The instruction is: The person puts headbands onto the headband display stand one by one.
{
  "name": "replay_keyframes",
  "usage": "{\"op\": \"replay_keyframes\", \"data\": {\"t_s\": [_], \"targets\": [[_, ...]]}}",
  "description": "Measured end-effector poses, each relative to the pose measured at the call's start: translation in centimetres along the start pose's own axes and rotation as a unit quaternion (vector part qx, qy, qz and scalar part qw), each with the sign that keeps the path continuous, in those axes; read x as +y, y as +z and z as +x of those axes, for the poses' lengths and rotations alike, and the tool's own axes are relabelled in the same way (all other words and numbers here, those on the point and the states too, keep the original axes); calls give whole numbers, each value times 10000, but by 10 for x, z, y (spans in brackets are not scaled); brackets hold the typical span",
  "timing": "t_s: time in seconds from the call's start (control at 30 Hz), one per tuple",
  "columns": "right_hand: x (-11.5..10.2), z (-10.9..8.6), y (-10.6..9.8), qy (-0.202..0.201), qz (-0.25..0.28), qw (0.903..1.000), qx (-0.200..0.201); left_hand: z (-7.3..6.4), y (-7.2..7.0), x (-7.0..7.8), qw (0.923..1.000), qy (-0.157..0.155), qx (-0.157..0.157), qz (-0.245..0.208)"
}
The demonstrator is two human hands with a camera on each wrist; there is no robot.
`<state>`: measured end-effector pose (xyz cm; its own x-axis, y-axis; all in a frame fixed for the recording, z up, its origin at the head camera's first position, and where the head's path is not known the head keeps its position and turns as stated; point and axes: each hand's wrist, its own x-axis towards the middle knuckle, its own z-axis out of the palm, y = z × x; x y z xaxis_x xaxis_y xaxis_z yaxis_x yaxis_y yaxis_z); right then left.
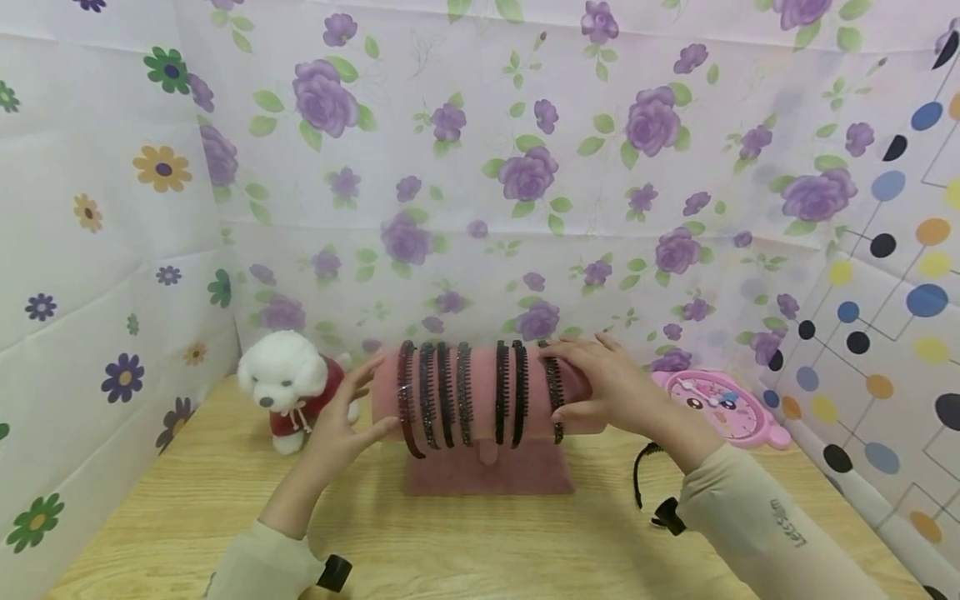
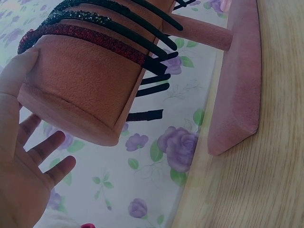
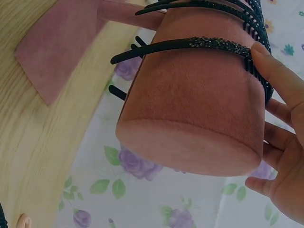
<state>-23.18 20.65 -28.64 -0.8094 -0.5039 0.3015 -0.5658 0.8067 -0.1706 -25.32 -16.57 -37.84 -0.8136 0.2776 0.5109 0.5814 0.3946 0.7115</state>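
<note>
A pink velvety headband stand (image 1: 483,392) has a horizontal roll on a post and flat base. Several dark toothed headbands hug the roll, with a dark red glittery headband (image 2: 90,40) at the left end. My left hand (image 1: 337,433) touches the roll's left end with its thumb beside the red one; three of its fingers stretch out loosely. At the right end my right hand (image 1: 611,383) grips a black headband with glittery stones (image 3: 216,43), thumb at its front and fingers at the far side. Those fingertips are partly hidden behind the roll.
A white plush dog (image 1: 288,375) in red stands behind my left hand. To the right, a pink cartoon clock (image 1: 716,408) leans near the wall, and a loose black headband (image 1: 637,479) lies on the wooden table (image 1: 480,542). Patterned cloth (image 1: 465,167) surrounds the table.
</note>
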Motion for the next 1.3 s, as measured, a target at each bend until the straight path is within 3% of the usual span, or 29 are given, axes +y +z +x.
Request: {"op": "replay_keyframes", "data": {"t_s": [0.83,1.3], "targets": [[-10,7,12,-6,-120,9997,210,2,0,-2,10000,48,8,-18],[-11,5,20,-237,-1,9985,494,0,0,0,10000,-76,-38,-51]]}}
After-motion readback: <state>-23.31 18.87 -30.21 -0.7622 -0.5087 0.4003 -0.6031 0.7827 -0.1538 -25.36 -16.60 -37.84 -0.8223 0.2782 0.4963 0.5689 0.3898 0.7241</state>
